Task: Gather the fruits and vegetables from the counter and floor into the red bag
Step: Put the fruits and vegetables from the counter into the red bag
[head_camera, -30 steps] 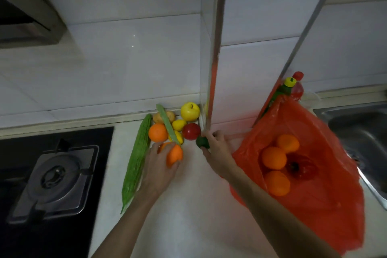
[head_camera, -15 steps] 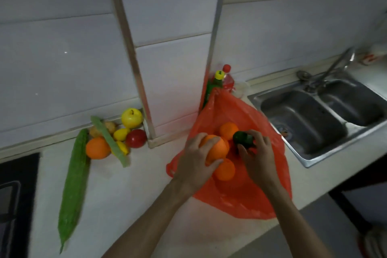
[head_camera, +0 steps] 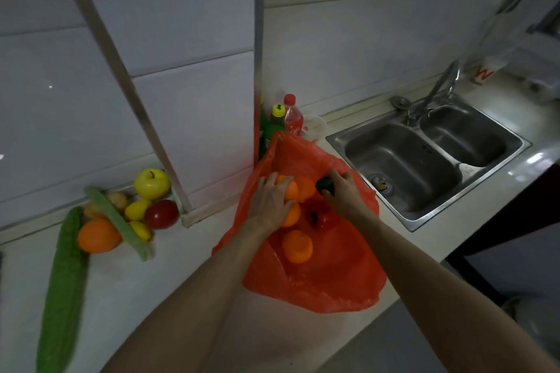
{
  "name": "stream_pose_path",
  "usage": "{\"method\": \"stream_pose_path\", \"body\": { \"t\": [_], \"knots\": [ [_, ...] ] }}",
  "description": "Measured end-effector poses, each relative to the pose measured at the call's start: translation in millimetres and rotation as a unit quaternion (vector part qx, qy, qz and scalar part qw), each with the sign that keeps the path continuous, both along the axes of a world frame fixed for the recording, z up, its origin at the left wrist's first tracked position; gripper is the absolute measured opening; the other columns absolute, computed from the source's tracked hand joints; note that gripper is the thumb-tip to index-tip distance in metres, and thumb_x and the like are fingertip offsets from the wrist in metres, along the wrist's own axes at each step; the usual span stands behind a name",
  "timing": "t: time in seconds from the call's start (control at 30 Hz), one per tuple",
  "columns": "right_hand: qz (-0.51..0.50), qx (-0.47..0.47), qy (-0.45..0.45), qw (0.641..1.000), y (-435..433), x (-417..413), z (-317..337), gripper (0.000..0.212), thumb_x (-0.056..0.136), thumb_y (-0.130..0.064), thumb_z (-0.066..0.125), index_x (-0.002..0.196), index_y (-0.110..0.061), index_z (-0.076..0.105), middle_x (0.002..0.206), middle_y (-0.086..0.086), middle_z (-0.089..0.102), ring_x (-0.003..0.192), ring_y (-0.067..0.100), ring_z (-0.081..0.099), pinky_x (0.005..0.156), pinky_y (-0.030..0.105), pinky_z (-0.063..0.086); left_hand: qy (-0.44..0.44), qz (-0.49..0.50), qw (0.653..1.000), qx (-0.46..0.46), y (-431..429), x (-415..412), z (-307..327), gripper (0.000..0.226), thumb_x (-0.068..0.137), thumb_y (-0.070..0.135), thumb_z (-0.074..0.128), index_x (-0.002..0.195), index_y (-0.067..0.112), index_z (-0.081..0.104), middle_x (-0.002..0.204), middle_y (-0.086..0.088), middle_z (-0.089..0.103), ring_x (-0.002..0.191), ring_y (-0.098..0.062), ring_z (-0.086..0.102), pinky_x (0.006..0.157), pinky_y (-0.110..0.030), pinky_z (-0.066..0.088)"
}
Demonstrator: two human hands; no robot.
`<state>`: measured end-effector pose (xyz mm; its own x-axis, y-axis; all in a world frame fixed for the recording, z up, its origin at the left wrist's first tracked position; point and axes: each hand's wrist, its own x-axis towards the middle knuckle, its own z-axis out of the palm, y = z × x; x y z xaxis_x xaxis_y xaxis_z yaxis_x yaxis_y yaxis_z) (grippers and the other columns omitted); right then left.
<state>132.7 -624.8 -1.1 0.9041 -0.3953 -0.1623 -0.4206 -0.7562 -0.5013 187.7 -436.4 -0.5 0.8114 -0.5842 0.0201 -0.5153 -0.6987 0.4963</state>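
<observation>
gaping wide, the thin translucent red bag (head_camera: pixel 333 281) cradles loose oranges (head_camera: pixel 297 247)

A double-bowl stainless steel sink (head_camera: pixel 336 139) sits at the right, with a round drain strainer (head_camera: pixel 380 184) in its nearer bowl and a small white object (head_camera: pixel 466 168), too dim to name, in the farther one. A metal faucet (head_camera: pixel 439 86) rises behind the divider, and a round metal fitting (head_camera: pixel 399 101) lies just beside its base. Farther back stands a white paper cup (head_camera: pixel 486 71) with red print. In the wall corner a green bottle with a yellow cap (head_camera: pixel 277 121) and a red-capped soda bottle (head_camera: pixel 292 118) stand touching. Metal trim strips (head_camera: pixel 257 39) run up the white wall tiles (head_camera: pixel 333 54).
</observation>
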Motion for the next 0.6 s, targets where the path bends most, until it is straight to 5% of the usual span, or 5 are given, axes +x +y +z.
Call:
{"method": "stream_pose_path", "body": {
  "t": [0.2, 0.4, 0.6],
  "knots": [
    [-0.016, -0.01, -0.012, 1.0, 9, -6, 7, 0.051, 0.093, -0.028, 0.055, 0.139, -0.026, 0.033, 0.141, 0.016, 0.031, 0.118, 0.034, 0.049, 0.093, 0.042, 0.051, -0.004, -0.002, 1.0, -0.031, 8, -3, 14, 0.066, 0.089, 0.034, 0.06, 0.146, 0.025, 0.028, 0.149, -0.011, 0.032, 0.135, -0.029, 0.032, 0.108, -0.039, 0.033],
    [-0.003, -0.017, -0.126, 0.992, 75, -40, 34, 0.048, 0.092, -0.037, 0.054, 0.136, -0.028, 0.034, 0.127, 0.005, 0.047, 0.095, 0.017, 0.053, 0.074, 0.033, 0.052, -0.101, 0.078, 0.99, -0.058, 67, -31, 20, 0.054, 0.091, 0.043, 0.047, 0.139, 0.018, 0.041, 0.129, -0.005, 0.055, 0.114, -0.024, 0.051, 0.094, -0.039, 0.044],
    [0.086, 0.033, -0.171, 0.981, 163, -52, 45, 0.051, 0.09, -0.031, 0.06, 0.135, -0.023, 0.04, 0.128, 0.003, 0.053, 0.105, 0.021, 0.057, 0.08, 0.041, 0.053, -0.098, 0.177, 0.978, -0.04, 175, -52, 6, 0.045, 0.082, 0.038, 0.043, 0.119, 0.015, 0.057, 0.115, -0.009, 0.062, 0.101, -0.031, 0.059, 0.079, -0.042, 0.051]
  ]
}}
